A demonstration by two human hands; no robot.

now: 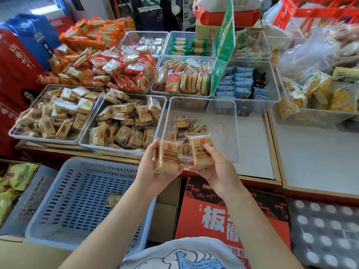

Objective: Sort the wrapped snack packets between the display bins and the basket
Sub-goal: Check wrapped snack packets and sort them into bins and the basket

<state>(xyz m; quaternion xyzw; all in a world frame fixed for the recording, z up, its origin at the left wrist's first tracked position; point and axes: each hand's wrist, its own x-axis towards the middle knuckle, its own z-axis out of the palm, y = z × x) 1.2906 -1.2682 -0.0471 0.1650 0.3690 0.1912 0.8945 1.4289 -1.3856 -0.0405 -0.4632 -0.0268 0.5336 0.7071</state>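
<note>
Two wrapped snack packets were held up for comparison at the near edge of the clear bin (202, 105), the nearly empty one at the front of the worktop (254, 150). The left hand (155, 171) gripped the left packet (168, 157) with thumb on its left edge and fingers (179, 167) curled round from beneath; the right hand (213, 169) gripped the right packet (201, 152) with the thumb pressed on its face. Both sets of fingers were closed firmly on their packets, neither hand free.

To do this step well, each label probably had to be read face-up and matched against the stock lying in the clear bin before release; a matching packet would be set down flat in that bin, and an odd one lowered into the blue basket (58, 191), which stood below and to the left of the clear bin and held a single packet (113, 199). Dropping from height risked cracking the brittle contents.
</note>
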